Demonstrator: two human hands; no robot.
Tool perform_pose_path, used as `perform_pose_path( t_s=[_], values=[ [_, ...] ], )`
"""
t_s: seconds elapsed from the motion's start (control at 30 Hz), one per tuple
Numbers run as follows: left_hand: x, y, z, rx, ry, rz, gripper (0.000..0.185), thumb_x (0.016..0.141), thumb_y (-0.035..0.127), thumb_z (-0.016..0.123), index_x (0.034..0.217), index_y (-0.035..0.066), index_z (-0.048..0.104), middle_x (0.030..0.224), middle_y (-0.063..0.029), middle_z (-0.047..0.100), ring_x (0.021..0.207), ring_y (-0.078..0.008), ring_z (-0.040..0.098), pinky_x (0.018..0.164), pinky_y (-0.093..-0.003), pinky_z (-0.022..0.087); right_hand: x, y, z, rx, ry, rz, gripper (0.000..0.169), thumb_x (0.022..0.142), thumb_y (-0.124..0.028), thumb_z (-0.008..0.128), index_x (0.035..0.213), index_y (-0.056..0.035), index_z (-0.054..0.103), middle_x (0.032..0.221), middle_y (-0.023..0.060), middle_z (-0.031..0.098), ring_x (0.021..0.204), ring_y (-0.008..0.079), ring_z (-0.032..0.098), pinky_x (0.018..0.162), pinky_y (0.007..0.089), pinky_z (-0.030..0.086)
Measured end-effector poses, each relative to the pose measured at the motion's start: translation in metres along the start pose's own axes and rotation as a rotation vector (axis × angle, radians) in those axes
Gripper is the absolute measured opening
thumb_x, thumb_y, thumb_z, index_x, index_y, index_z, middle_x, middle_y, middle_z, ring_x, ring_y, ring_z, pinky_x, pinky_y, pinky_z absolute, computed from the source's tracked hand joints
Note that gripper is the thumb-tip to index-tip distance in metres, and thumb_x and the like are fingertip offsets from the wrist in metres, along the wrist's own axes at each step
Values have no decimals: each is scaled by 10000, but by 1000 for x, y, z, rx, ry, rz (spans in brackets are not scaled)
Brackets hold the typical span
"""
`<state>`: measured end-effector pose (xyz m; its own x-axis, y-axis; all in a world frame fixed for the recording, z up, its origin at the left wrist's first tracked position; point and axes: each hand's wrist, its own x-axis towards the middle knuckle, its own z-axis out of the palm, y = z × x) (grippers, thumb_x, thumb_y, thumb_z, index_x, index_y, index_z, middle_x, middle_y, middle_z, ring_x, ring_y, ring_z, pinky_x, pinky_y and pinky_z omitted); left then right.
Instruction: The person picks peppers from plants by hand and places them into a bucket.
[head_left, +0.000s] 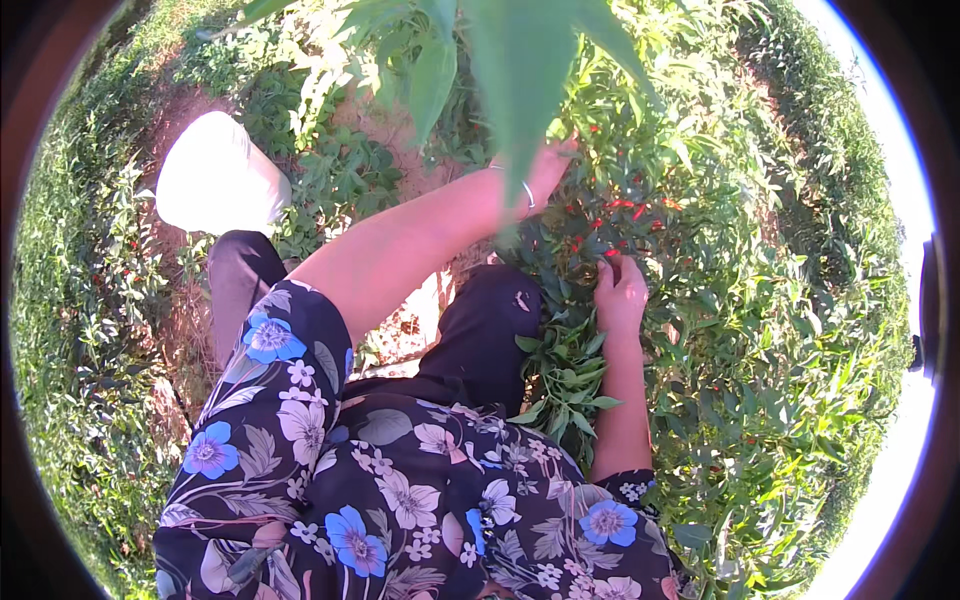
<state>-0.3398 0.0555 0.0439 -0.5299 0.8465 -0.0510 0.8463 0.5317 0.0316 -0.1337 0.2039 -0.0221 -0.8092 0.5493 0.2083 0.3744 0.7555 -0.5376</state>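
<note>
Red chili peppers (637, 211) hang among the leaves of the pepper plants in front of me. My left hand (553, 166), with a bangle on its wrist, reaches into the foliage at the upper middle. A large blurred leaf (517, 90) close to the camera covers part of that hand, and its fingertips are hard to make out. Lower and to the right, my right hand (622, 292) has thumb and forefinger raised beside a red pepper (613, 253). Whether the fingers grip it cannot be told.
A bright white container (221, 176), probably a bucket, stands at the left beyond my knee (244, 251). Another knee (495, 300) presses near the plants. Leafy stems (570, 375) lie beside my right forearm. Bare soil (405, 150) shows between rows.
</note>
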Motion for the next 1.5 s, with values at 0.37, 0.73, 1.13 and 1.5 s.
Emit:
perform_pose_path(
  t_s=[0.37,0.73,1.13,1.5],
  values=[
    [0,-22,19,86,143,1,683,765,74,660,1404,65,420,1585,-51,236,1281,-256,486,946,-474,432,5,-2,-6,371,-247,463,171,816,-109,720,901,19,646,744,118,668,611,157,614,559,317,480],
    [27,-38,81,-193,429,-9,495,798,76,551,1293,72,551,1495,-28,402,1256,-256,448,1009,-442,368,-1,5,-15,622,-306,684,85,860,0,604,944,10,620,824,69,670,610,93,579,553,232,477],
    [37,-19,72,-160,462,10,472,909,116,387,1372,98,472,1575,35,269,1319,-266,410,1060,-484,348,-33,0,-27,1041,-45,803,205,910,-161,663,1043,-29,581,862,65,637,697,127,601,595,237,472],
    [46,-23,93,-461,352,-48,474,964,192,375,1434,163,422,1572,39,279,1413,-240,306,1109,-473,296,-20,-15,-9,664,-38,554,329,898,-69,635,1213,-13,561,892,47,654,647,75,585,546,211,459]
  ],
)
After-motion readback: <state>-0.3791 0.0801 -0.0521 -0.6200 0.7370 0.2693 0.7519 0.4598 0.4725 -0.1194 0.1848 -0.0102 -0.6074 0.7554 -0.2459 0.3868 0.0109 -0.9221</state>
